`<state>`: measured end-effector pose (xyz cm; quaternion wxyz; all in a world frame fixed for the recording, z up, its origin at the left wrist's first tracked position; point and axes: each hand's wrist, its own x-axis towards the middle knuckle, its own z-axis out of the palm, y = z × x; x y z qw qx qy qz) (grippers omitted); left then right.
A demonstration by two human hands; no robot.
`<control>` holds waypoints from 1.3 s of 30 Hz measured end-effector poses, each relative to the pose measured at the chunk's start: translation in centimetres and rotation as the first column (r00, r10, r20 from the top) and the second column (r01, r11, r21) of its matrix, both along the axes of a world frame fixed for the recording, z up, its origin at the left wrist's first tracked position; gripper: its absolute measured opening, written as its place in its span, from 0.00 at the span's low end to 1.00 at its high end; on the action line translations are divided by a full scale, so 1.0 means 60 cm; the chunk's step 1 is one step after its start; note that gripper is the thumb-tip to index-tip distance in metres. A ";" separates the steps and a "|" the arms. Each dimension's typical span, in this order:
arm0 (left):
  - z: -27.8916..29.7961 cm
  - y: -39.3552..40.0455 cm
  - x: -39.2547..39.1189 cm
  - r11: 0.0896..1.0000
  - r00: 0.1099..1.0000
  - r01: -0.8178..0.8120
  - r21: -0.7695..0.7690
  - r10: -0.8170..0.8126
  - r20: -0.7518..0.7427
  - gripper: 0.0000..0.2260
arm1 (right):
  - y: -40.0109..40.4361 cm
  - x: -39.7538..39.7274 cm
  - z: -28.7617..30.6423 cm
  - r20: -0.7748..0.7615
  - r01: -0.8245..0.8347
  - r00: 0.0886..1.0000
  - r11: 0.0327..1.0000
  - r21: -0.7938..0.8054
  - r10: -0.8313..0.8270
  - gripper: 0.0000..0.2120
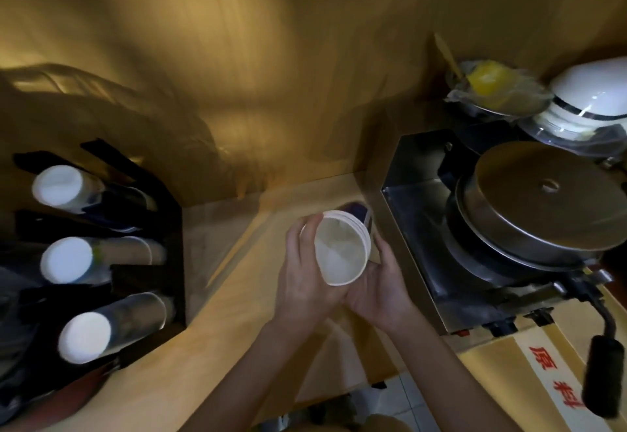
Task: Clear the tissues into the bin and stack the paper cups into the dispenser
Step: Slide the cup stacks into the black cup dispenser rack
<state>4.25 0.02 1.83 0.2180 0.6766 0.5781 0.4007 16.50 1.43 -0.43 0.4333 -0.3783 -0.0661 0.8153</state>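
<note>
A white paper cup (341, 250) with a purple print near its base is held over the wooden counter, its open mouth facing me; several rims show, so it looks like nested cups. My left hand (302, 272) grips its left side and my right hand (376, 290) cups it from below and the right. At the left stands a black cup dispenser (163, 228) with three slanted tubes, each showing the white bottom of a cup stack (66, 259). No tissues or bin are in view.
A steel round-plate cooking machine (529, 207) with a black handle (602, 370) stands close to the right of the cup. Behind it are a bowl of yellow food (492, 88) and white bowls (590, 92). A wooden wall (271, 58) closes the back; a cardboard box (529, 377) lies at the lower right.
</note>
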 end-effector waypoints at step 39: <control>0.227 0.036 -0.471 0.803 0.823 -0.566 0.185 0.539 0.179 0.33 | 0.194 -0.538 0.122 0.739 -0.699 0.658 0.250 0.670 -0.143 0.41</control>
